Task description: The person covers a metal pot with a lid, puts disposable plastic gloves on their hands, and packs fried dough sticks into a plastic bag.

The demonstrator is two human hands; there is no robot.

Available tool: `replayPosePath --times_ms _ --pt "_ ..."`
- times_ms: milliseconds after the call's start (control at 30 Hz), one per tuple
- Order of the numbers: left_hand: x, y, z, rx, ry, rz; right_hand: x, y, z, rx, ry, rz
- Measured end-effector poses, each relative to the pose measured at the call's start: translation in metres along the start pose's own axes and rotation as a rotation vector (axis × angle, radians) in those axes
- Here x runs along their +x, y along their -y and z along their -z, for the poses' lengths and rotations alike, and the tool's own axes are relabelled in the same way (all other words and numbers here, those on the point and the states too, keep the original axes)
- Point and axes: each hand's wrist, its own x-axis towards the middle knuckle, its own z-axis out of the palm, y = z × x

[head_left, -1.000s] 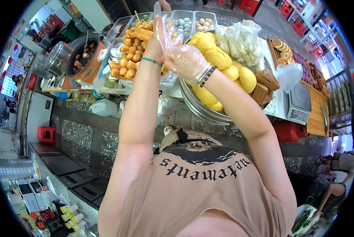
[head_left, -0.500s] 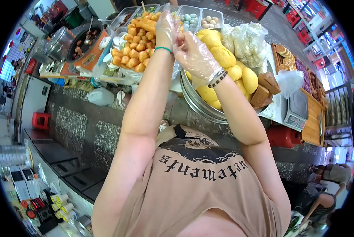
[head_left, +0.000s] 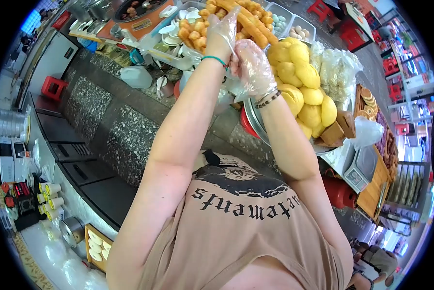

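Note:
My left hand, in a clear plastic glove and with a green bracelet at the wrist, is raised with its fingers stretched out over the fried dough pieces. Close beside it, my right hand is gloved too, with a dark beaded bracelet. Its fingers are curled at the left wrist and appear to pinch the loose cuff of the left glove. Long fried dough sticks lie just beyond the hands. Yellow buns are piled in a round metal pan to the right of my right hand.
Tubs of eggs stand behind the dough. Bagged food, brown cake blocks and a scale are on the right. A pot is at the upper left. A dark-topped counter runs along the left, with a red stool beyond.
The view has turned, so the food table sits further right and a box of white buns shows at lower left. My right hand has drawn slightly down along the left wrist.

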Motion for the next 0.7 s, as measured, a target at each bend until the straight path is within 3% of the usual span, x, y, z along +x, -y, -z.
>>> replayPosePath --times_ms 67,200,233,267,333,367,433,467,500,533,600,633,700 --pt "0.003 -0.005 0.025 0.240 -0.216 -0.042 0.002 -0.006 -0.021 -0.133 -0.005 0.021" --pt "0.005 -0.021 0.084 0.374 -0.313 -0.158 0.017 -0.039 -0.060 -0.204 0.095 0.030" --pt "0.020 -0.015 0.108 0.673 -0.367 -0.331 0.029 -0.055 -0.067 -0.443 0.030 0.187" --pt "0.019 -0.019 0.126 0.675 -0.370 -0.330 0.036 -0.061 -0.082 -0.682 -0.039 0.346" --pt "0.013 -0.030 0.153 0.781 -0.322 -0.437 0.045 -0.060 -0.105 -0.857 -0.155 0.345" --pt "0.004 -0.034 0.156 0.938 -0.440 -0.456 0.050 -0.059 -0.117 -1.021 -0.229 0.443" --pt "0.005 -0.051 0.183 1.095 -0.372 -0.348 0.065 -0.070 -0.134 -1.364 -0.282 0.562" --pt "0.002 -0.058 0.195 1.248 -0.297 -0.238 0.072 -0.078 -0.141 -1.364 -0.287 0.548" --pt "0.000 -0.065 0.206 1.431 -0.273 -0.212 0.078 -0.085 -0.146 -1.459 -0.215 0.712" --pt "0.016 -0.053 0.236 1.430 -0.267 -0.208 0.085 -0.091 -0.152 -1.549 -0.135 0.882" --pt "0.061 -0.012 0.304 1.405 0.075 -0.320 0.090 -0.104 -0.173 -1.603 -0.096 0.898" --pt "0.054 -0.032 0.296 1.153 0.099 -0.239 0.087 -0.105 -0.188 -1.614 -0.012 0.914" --pt "0.036 -0.075 0.266 0.200 -0.058 0.039 0.084 -0.108 -0.208 -1.563 0.050 1.011"
